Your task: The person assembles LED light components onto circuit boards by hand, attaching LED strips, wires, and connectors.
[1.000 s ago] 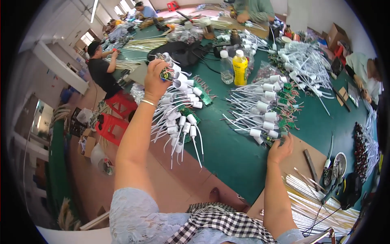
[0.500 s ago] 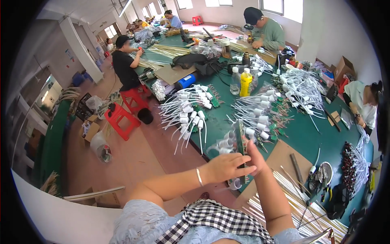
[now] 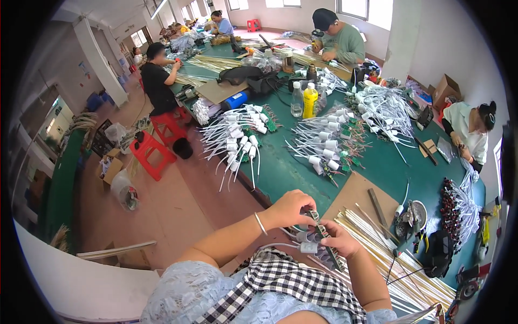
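Close in front of my body I hold a narrow strip of circuit board (image 3: 322, 232) between both hands. My left hand (image 3: 293, 209) pinches its upper end. My right hand (image 3: 341, 238) grips it lower down, thumb and fingers closed on it. The strip slants down to the right and shows rows of small components. Below my left hand hang white cylindrical caps with wires (image 3: 309, 247), near the strip; how they join it is hidden. Beyond my hands, a pile of white caps with wires and green boards (image 3: 330, 137) lies on the green table (image 3: 280, 167).
To the right lie a brown board (image 3: 356, 195), a flat metal bar (image 3: 377, 206), and many thin pale strips (image 3: 394, 259). Another heap of wired caps (image 3: 237, 132) sits farther left. A yellow bottle (image 3: 309, 101) stands behind. Red stools (image 3: 152, 155) stand on the floor; several people work around the table.
Both hands have come down nearer my body with the circuit board strip. It has turned from nearly upright to slanted, and the white caps now hang beside my lap. The view has shifted slightly.
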Demonstrator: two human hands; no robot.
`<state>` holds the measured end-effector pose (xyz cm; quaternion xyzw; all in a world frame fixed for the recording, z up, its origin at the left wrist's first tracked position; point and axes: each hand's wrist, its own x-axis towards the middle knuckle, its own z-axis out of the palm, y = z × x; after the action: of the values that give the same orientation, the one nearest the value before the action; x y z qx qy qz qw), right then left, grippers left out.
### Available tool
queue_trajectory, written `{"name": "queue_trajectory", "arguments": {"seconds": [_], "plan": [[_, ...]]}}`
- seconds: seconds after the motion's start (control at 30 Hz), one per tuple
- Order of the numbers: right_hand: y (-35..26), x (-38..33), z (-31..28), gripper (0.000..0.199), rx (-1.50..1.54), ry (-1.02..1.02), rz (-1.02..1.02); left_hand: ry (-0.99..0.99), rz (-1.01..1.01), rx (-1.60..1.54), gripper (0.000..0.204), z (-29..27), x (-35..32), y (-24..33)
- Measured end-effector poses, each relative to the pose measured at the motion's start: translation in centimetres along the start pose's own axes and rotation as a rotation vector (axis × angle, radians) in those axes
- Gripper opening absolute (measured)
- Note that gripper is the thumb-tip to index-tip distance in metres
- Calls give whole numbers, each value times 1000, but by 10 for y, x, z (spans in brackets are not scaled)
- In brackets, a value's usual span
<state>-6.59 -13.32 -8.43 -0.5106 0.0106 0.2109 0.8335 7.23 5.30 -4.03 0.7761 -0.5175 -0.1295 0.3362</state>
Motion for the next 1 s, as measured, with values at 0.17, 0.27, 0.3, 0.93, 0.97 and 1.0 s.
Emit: {"name": "queue_trajectory", "arguments": {"seconds": [0.17,0.27,0.3,0.93,0.97,1.0], "plan": [[2,-14,3,61,-349,-10,15,73,98,-219,28,16,-15,-2],[2,-21,19,58,-489,22,-39,46,310,-135,22,30,-19,0],[2,-21,21,58,-780,14,-64,-5,344,-144,20,35,-20,1],[47,-21,44,20,4,390,-123,120,505,-206,62,58,-24,6],[49,-23,42,15,51,392,-144,124,505,-195,62,60,-23,6],[53,-26,41,10,102,402,-172,119,531,-211,70,64,-23,7]]}}
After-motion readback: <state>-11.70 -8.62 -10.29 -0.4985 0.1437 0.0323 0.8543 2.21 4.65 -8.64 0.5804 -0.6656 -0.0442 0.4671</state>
